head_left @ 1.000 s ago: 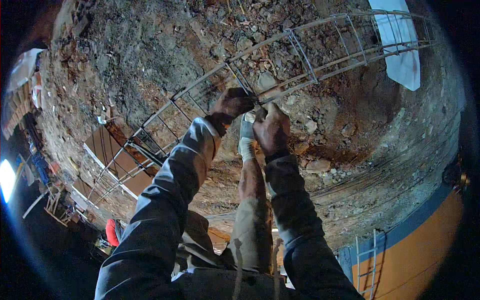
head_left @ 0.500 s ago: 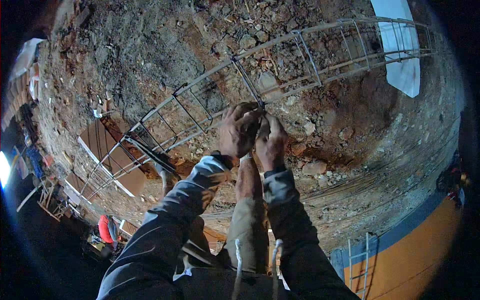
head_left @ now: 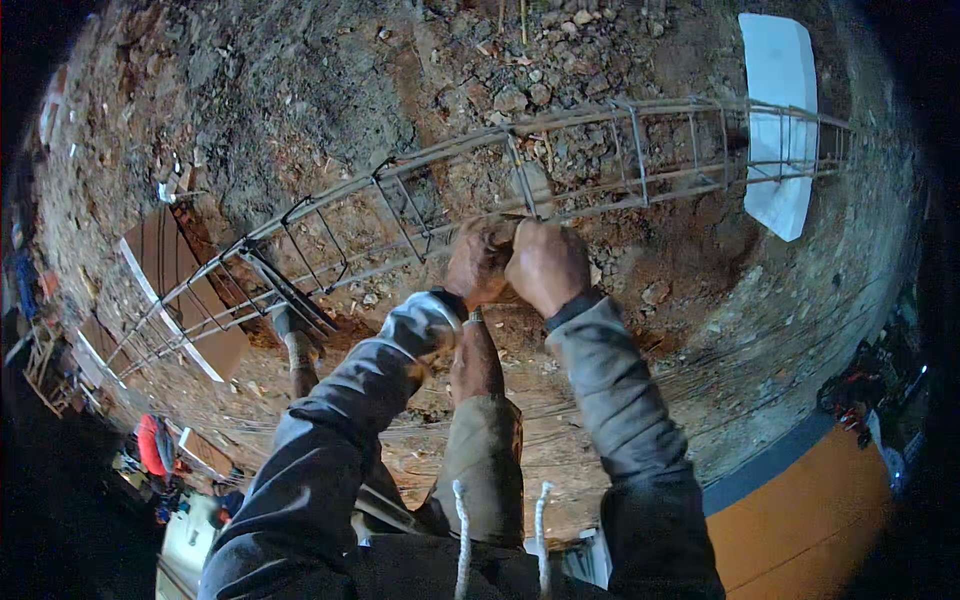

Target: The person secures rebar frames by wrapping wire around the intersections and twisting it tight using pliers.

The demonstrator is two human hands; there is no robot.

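Observation:
A long rebar cage (head_left: 402,215), made of lengthwise bars joined by square stirrups, runs from lower left to upper right in front of me. My left hand (head_left: 480,262) is closed at its near lower bar, beside a stirrup (head_left: 521,176). Pressed up against it, my right hand (head_left: 549,268) makes a fist just on the near side of that bar. The fingertips of both hands are turned away or covered, so whatever they grip is hidden. Below my hands shows my bare lower leg (head_left: 477,358), under a rolled trouser leg.
Brown boards (head_left: 190,300) lie under the cage's left end. A white slab (head_left: 780,125) sits beneath its right part. Rubble and loose soil (head_left: 600,60) cover the ground. Thin rods (head_left: 640,400) lie nearer me. An orange wall (head_left: 800,510) stands at lower right.
My right hand has turned over into a fist and its forearm has swung out to the right. My left hand stays at the bar. The view has shifted a little.

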